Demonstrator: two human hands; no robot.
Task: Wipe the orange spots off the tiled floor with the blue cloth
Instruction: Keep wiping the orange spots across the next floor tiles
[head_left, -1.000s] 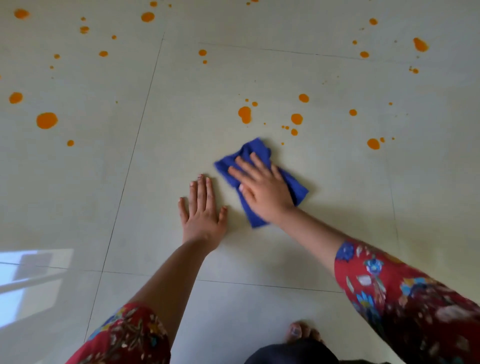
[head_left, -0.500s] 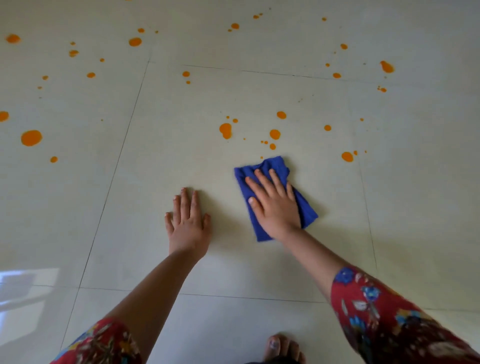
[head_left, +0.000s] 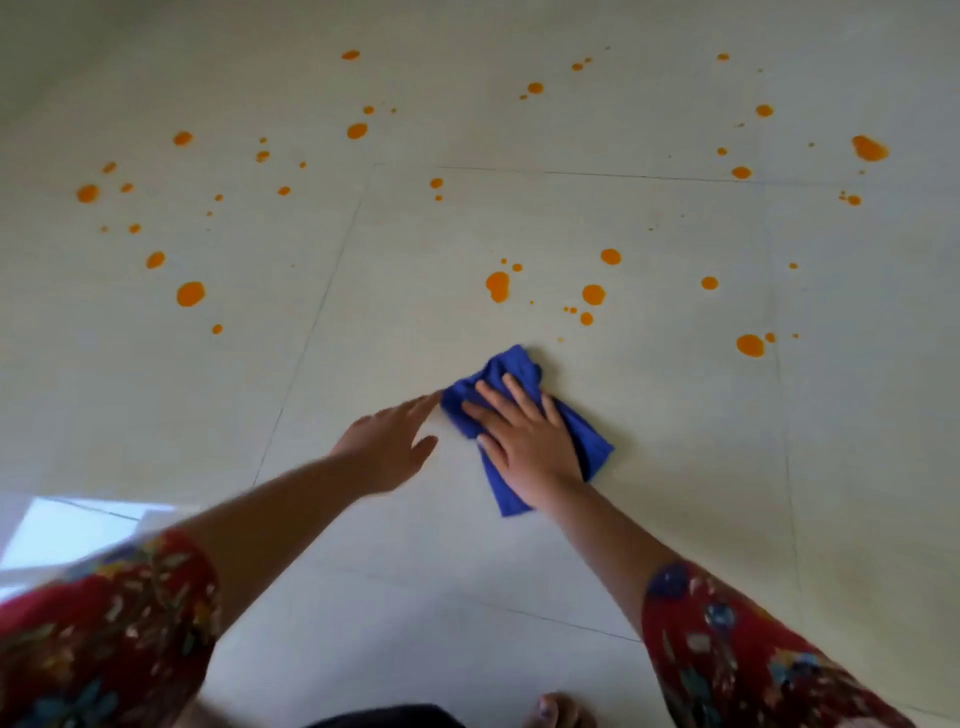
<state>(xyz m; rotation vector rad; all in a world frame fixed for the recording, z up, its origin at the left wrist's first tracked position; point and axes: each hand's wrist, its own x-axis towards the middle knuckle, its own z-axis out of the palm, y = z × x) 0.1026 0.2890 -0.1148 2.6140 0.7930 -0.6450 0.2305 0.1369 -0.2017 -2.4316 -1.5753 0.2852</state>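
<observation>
A crumpled blue cloth (head_left: 506, 371) lies on the pale tiled floor (head_left: 675, 467). My right hand (head_left: 524, 441) presses flat on it, fingers spread and pointing up-left. My left hand (head_left: 389, 447) is blurred, fingers apart, its fingertips reaching the cloth's left edge. Several orange spots lie just beyond the cloth: a large orange blot (head_left: 497, 286), a round orange spot (head_left: 593, 294) and another orange spot to the right (head_left: 750, 345). More orange spots scatter across the far tiles.
A bright window reflection (head_left: 62, 530) lies on the floor at the lower left. My toes (head_left: 553, 712) show at the bottom edge. Grout lines cross the floor around the hands.
My left hand has left its flat rest on the floor and swung right to the cloth's edge. The cloth under my right hand has bunched up. The view has tilted, showing more far floor.
</observation>
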